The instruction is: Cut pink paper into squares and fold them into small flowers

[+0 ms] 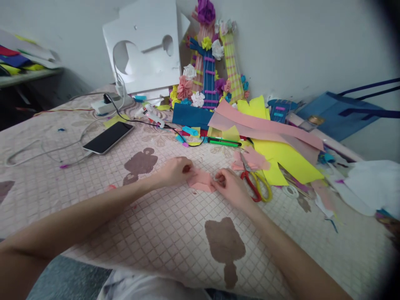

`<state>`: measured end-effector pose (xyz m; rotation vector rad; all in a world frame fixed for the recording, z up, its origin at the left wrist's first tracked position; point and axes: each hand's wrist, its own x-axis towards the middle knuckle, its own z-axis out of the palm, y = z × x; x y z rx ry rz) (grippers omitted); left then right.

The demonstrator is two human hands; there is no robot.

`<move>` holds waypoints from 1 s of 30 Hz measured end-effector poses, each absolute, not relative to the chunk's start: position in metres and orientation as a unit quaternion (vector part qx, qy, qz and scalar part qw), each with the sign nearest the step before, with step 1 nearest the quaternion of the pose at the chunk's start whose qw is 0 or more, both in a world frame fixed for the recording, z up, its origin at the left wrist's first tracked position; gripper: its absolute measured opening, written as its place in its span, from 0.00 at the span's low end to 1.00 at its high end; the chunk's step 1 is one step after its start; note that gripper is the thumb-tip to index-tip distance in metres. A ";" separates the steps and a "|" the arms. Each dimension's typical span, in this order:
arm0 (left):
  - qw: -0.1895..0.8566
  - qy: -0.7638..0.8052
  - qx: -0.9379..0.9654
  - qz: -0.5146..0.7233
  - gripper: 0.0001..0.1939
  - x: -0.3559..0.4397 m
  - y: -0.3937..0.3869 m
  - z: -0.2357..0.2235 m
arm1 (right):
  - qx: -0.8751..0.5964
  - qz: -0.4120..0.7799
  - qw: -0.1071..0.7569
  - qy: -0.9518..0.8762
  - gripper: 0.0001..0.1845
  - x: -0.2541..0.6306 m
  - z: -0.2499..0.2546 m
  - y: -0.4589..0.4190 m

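A small piece of folded salmon-pink paper (201, 181) lies low over the table between my hands. My left hand (176, 171) pinches its left end with the fingers curled. At the right end, the fingertips of my right hand (231, 188) are closed on the paper too. Scissors with one red and one yellow handle loop (261, 189) rest just right of my right hand, blades pointing away. Behind them is a small heap of cut pink pieces (251, 159). A green pen-like tool (224, 142) lies beyond my hands.
A phone (108, 137) on a cable and a white glue gun (150, 115) lie back left. Pink strips (265, 121) and yellow sheets (281, 156) spread at right. Decorated paper guitar shapes (210, 77) and a white foam panel (142, 46) lean on the wall.
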<state>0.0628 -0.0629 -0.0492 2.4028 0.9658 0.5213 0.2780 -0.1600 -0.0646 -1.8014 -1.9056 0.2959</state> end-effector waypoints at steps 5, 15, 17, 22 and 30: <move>0.319 0.384 0.840 0.211 0.24 0.066 -0.066 -0.049 | -0.667 0.137 0.223 -0.698 0.05 0.279 -0.059 -0.155; 0.284 0.347 0.868 0.213 0.06 0.066 -0.069 -0.055 | -0.676 0.128 0.211 -0.694 0.03 0.274 -0.060 -0.158; 0.246 0.338 0.883 0.213 0.06 0.066 -0.072 -0.055 | -0.677 0.121 0.208 -0.695 0.02 0.273 -0.060 -0.159; 0.264 0.359 0.873 0.199 0.04 0.068 -0.077 -0.052 | -0.674 0.137 0.213 -0.693 0.04 0.271 -0.057 -0.160; 0.445 0.371 0.789 0.203 0.10 0.068 -0.075 -0.050 | -0.628 0.267 0.365 -0.633 0.06 0.271 -0.059 -0.157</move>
